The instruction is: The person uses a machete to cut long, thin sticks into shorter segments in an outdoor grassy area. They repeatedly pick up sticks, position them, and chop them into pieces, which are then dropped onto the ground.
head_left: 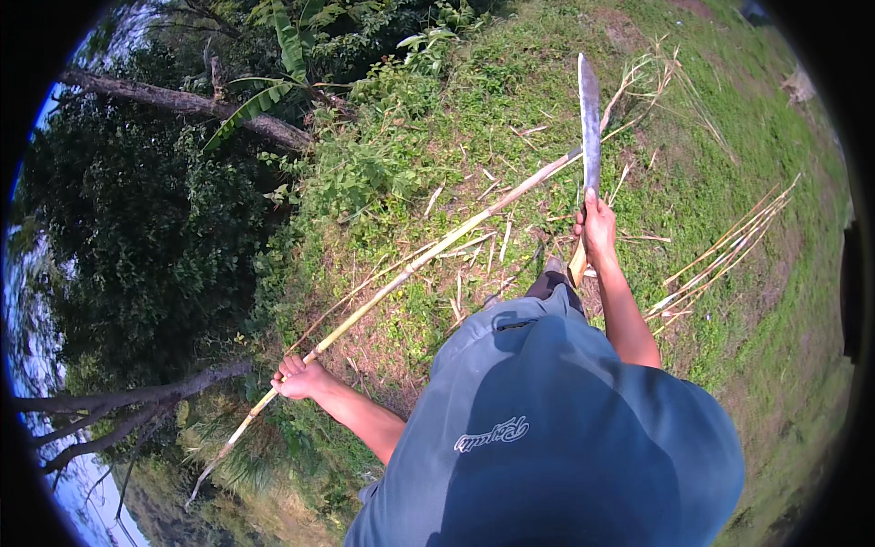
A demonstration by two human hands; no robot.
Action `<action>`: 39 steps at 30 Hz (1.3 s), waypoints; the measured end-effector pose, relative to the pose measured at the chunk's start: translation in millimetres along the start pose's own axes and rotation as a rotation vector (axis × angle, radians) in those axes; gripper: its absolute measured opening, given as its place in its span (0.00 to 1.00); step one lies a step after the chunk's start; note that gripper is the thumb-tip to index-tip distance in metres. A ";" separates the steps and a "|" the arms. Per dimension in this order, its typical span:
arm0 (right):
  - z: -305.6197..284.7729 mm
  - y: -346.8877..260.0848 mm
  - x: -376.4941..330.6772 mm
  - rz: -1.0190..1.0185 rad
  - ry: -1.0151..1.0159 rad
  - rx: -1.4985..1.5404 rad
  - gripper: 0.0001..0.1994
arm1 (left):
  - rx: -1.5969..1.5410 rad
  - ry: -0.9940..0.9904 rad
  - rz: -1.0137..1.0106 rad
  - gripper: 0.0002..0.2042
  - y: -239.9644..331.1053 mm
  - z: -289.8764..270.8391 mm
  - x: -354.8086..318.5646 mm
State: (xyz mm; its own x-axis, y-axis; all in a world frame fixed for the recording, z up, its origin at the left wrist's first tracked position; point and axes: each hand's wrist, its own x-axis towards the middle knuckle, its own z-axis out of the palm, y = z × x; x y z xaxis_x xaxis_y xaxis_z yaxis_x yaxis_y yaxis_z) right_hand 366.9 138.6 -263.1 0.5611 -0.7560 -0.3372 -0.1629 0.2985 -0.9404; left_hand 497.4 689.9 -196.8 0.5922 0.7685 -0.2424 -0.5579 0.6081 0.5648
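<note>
A: Item one, nearest, at about eight o'clock: the left hand (pixel 296 376) is wrapping fully around one long pale cane stalk (pixel 428 255), gripping it near its lower end.

B: And the stalk itself?

A: It is running diagonally, from roughly seven o'clock low in the grass up toward one o'clock, where it is crossing the blade.

B: Item two?

A: The right hand (pixel 597 228), at about two o'clock, is clenching the handle of one machete (pixel 590 114), the blade pointing up toward twelve.

B: Risks, as you judge them?

A: The blade is sitting against the stalk near its far end. A glancing stroke could be sliding down the smooth stalk toward the person's leg, and the long stalk could be whipping if the left grip is slackening.

B: Further out?

A: One bundle of cut stalks (pixel 720 255) is lying on the grass (pixel 711 164) at three o'clock; I am counting roughly five, though they overlap. Scattered trimmings are lying around the middle. Farthest, at ten o'clock, one fallen tree trunk (pixel 182 105) and banana leaves (pixel 273 64).
</note>
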 end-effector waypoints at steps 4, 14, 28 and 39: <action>-6.3 -0.8 2.3 -0.032 0.037 0.095 0.12 | 0.146 0.166 0.067 0.12 -11.3 -27.8 34.9; -28.8 -13.1 -7.0 -0.305 0.038 -0.263 0.11 | 0.208 0.350 -0.030 0.14 -60.8 -72.4 59.0; 83.0 53.8 59.9 -0.092 0.464 -0.354 0.24 | 0.390 0.544 -0.040 0.20 -21.2 -99.7 42.0; 94.4 98.9 50.1 -0.002 0.265 -0.040 0.10 | 0.394 0.537 -0.030 0.19 23.6 -127.8 16.3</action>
State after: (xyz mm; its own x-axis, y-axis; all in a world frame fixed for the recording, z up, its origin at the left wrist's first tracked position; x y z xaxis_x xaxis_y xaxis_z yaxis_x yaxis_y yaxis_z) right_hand 455.6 185.3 -368.7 0.3303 -0.8841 -0.3307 -0.1968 0.2782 -0.9402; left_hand 419.6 742.3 -288.2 0.1751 0.8066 -0.5646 -0.2312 0.5911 0.7728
